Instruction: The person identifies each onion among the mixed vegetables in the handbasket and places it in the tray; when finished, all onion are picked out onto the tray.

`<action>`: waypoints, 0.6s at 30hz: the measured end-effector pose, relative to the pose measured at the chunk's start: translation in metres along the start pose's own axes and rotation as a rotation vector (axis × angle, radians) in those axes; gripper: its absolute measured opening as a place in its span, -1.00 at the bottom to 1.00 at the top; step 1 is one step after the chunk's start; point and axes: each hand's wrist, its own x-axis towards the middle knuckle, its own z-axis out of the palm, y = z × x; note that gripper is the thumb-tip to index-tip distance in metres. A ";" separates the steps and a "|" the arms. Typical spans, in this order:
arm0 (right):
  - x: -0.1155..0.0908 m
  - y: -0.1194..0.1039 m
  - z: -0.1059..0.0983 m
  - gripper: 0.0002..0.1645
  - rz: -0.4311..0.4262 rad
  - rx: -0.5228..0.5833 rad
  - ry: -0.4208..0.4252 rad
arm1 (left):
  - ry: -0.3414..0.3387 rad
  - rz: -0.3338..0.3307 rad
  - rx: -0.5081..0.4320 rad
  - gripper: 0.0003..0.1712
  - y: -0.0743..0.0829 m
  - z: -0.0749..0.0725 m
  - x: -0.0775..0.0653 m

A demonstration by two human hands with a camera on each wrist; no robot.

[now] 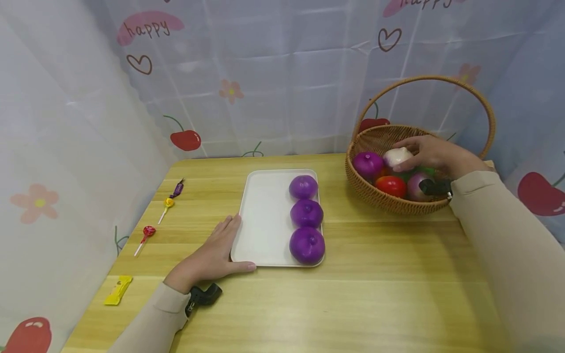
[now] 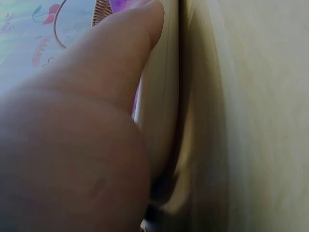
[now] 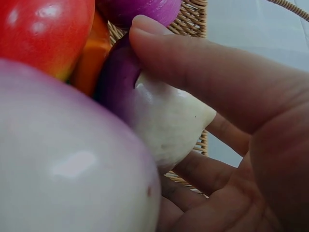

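Note:
Inside the wicker basket, my right hand grips a white-and-purple turnip, thumb on one side and fingers round the other. A second pale purple turnip lies close beside that hand. My left hand rests at the near left corner of a white tray, fingers along its left edge and thumb along its front edge. Three shiny purple round vegetables stand in a row down the tray's right side: a far one, a middle one and a near one.
Also in the basket are a purple round vegetable and a red tomato-like one. Its tall handle arches above. Along the table's left side lie a purple-wrapped candy, yellow and red lollipops, and a yellow packet.

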 end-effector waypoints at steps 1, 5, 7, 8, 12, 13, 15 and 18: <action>-0.001 0.000 0.000 0.03 -0.001 0.011 0.000 | 0.000 0.000 0.000 0.60 0.000 0.000 0.000; -0.001 0.000 0.000 0.02 -0.012 0.015 0.006 | 0.001 -0.001 -0.002 0.60 -0.001 0.001 0.000; -0.002 -0.001 -0.001 0.01 -0.023 -0.006 0.010 | 0.003 0.000 0.003 0.59 -0.002 0.001 0.001; -0.001 -0.001 -0.001 0.01 -0.024 -0.014 0.011 | 0.004 0.000 0.006 0.59 -0.002 0.002 0.001; -0.001 -0.002 -0.002 0.00 -0.032 -0.028 0.012 | 0.006 0.002 0.019 0.59 -0.004 0.003 0.001; 0.000 -0.003 -0.002 0.00 -0.031 -0.015 0.009 | 0.005 0.001 0.019 0.59 -0.004 0.003 0.001; 0.000 -0.003 -0.002 -0.01 -0.034 0.013 0.006 | 0.003 0.001 0.017 0.60 -0.003 0.002 0.001; -0.001 -0.005 -0.001 -0.01 -0.025 0.062 0.003 | 0.002 -0.001 0.018 0.60 -0.003 0.003 0.001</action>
